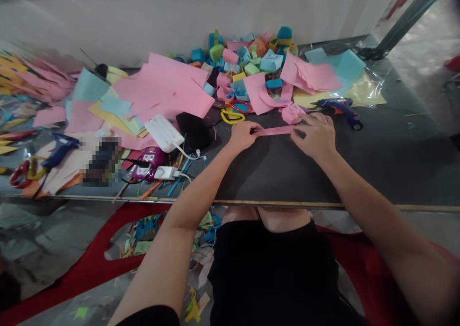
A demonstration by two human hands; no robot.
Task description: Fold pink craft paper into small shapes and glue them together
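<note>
A narrow pink paper strip [275, 131] is stretched level between my two hands, just above the dark tabletop. My left hand [245, 135] pinches its left end. The right end is held between the thumb and fingers of my right hand [316, 133]. Right behind the strip, close to my right fingers, sits a small folded pink paper piece [292, 113]; whether the fingers touch it I cannot tell. Yellow-handled scissors [233, 117] lie just beyond my left hand, beside a red handle [241, 106]. A blue glue gun [341, 109] rests behind my right hand.
Folded paper pieces [251, 60] in several colours are heaped by the wall. Pink sheets [168, 86] spread over the left side. A white power bank [164, 132], a purple power strip [148, 163] and a second glue gun [59, 149] lie there too. Paper scraps [143, 228] litter the floor.
</note>
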